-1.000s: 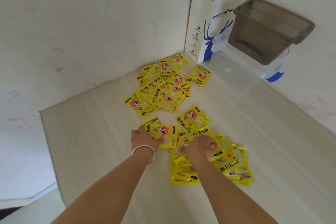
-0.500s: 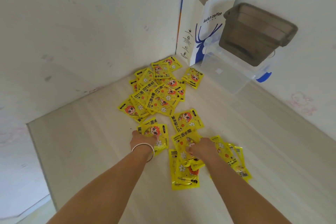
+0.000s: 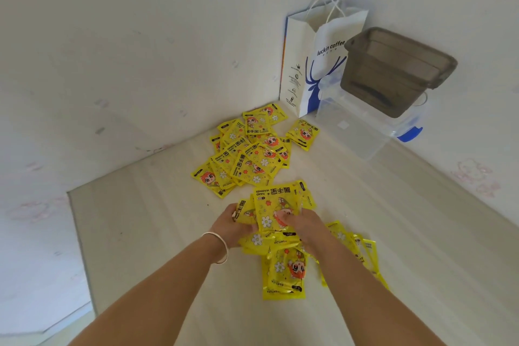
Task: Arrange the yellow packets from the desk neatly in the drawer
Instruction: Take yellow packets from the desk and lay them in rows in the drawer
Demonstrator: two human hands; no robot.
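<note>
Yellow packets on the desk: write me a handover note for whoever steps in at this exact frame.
Left hand: grips the left side of a small bunch of yellow packets.
Right hand: pinches the same bunch from the right, fingers on the top packet.
Far pile lies loose near the wall corner; one small stack sits beside the paper bag.
Near packets lie scattered under and right of the wrists.
Done: one bunch gathered. No drawer is in view.
Left: gather the remaining packets and lay them all neatly in the drawer.
</note>
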